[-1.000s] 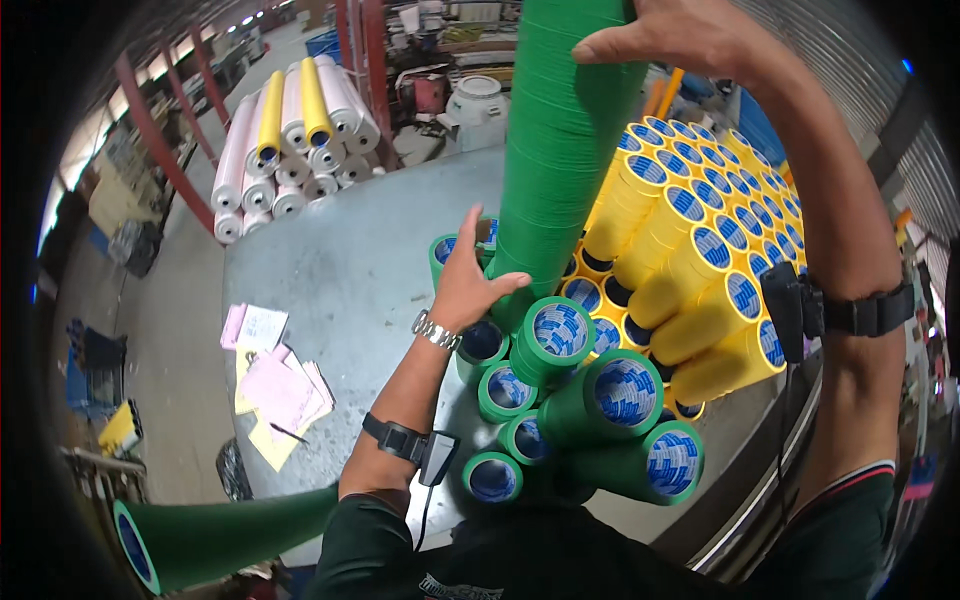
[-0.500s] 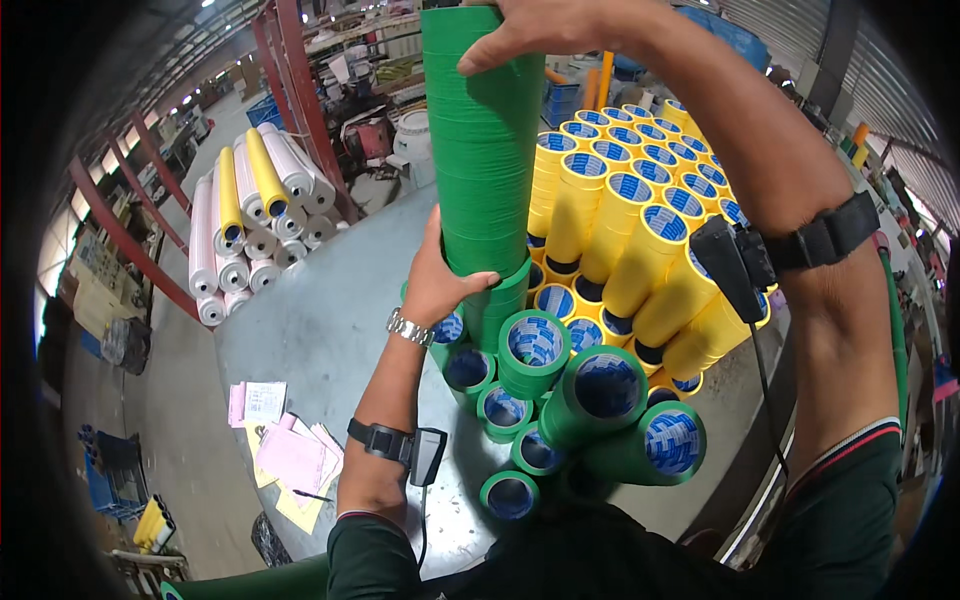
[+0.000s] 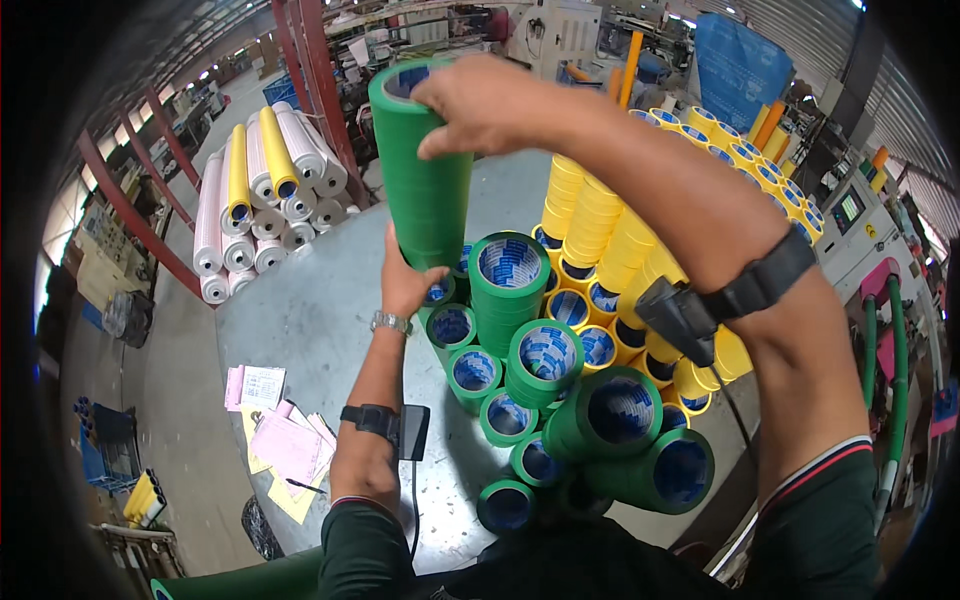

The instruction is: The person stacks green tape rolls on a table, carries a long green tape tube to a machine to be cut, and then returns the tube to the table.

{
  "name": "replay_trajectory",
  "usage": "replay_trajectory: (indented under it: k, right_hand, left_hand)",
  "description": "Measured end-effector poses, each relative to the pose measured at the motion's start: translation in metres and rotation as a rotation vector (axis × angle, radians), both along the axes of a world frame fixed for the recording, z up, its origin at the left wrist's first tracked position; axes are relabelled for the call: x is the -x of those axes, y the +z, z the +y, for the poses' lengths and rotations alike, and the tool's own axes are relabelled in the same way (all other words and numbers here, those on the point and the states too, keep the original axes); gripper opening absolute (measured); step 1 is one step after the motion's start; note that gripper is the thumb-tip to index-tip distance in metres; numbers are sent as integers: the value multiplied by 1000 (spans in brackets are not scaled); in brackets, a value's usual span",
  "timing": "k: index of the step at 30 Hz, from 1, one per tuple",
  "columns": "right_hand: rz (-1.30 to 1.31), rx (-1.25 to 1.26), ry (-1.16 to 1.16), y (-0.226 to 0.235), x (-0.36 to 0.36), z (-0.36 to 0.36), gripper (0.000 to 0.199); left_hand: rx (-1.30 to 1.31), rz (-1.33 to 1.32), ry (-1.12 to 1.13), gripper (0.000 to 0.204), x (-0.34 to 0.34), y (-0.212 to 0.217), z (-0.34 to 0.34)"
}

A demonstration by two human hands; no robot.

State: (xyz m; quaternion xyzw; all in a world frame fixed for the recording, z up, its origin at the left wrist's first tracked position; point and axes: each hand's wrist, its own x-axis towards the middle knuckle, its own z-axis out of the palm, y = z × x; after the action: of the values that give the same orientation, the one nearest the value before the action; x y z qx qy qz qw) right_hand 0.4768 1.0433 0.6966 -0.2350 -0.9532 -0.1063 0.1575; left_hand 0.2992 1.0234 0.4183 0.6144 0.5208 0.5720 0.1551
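A tall stack of green tape rolls [image 3: 420,190] stands upright at the far left of the green group. My right hand [image 3: 485,105] grips its top rim, fingers hooked into the blue-printed core and thumb on the outside. My left hand [image 3: 407,285] cups the lower left side, thumb across the front and most fingers hidden behind. Just right of it is a shorter green stack [image 3: 507,310]. Several more green tape rolls [image 3: 545,360] stand nearer me, and two thick ones [image 3: 665,470] lean toward the right.
Yellow tape stacks [image 3: 590,230] crowd the right side of the grey table [image 3: 320,300]. Pink and yellow papers [image 3: 290,450] with a pen lie at its left. White and yellow long rolls [image 3: 265,200] are piled beyond, beside a red post [image 3: 325,100].
Both hands have shifted the tall green stack left and lower, off the stack beneath it. Its top opening and that shorter stack now show. The view has tilted slightly.
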Motion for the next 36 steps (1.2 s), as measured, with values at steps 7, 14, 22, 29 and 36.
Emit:
replay_trajectory:
  k: [7,14,22,29,36]
  right_hand:
    - [-285,203,-166,-111,5,32,32]
    - [-310,247,-161,-105,5,33,31]
    - [-238,280,-112,-110,7,36,32]
    - [-36,301,-158,-115,3,30,34]
    - [120,92,33,-88,-45,-59,27]
  left_hand:
    - [418,47,-212,88,-3,-70,-5]
    - [1,-200,-338,108,-13,24,10]
    - [6,29,-256,113,-1,60,17]
    - [62,-66,-417,112,11,70,32]
    - [-268,78,-163,106,-28,78,-47]
